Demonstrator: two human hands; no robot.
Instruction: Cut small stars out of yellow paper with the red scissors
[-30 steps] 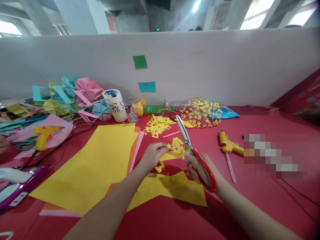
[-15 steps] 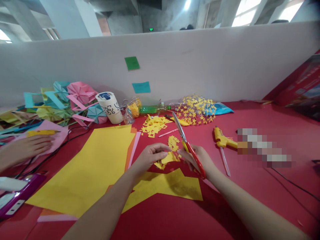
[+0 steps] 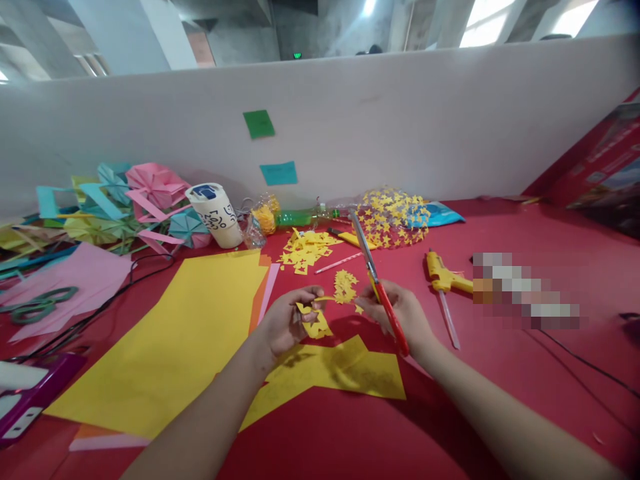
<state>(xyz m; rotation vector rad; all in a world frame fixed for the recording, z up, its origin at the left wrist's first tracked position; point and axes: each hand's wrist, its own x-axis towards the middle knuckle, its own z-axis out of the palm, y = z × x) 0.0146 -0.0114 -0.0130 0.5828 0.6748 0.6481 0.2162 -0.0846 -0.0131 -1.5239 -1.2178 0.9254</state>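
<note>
My left hand is closed on a yellow paper scrap with star-shaped cut-outs. In my right hand is a pair of red-handled scissors, blades pointing up and away. The right fingertips are close to a small yellow star; whether they touch it I cannot tell. Just beyond the hands lies a little pile of cut yellow stars. Below them rests an irregular yellow paper offcut. Large yellow sheets lie to the left, over orange and pink ones.
A yellow glue gun stands at the right. Farther back are yellow scraps, a yellow cutter, a star-covered clear bottle and a white cup. Green scissors and a black cable lie left.
My left hand has turned, and the scrap in it has moved left, away from my right hand. The other person's hand and the yellow cutter at the left have gone, uncovering green scissors.
</note>
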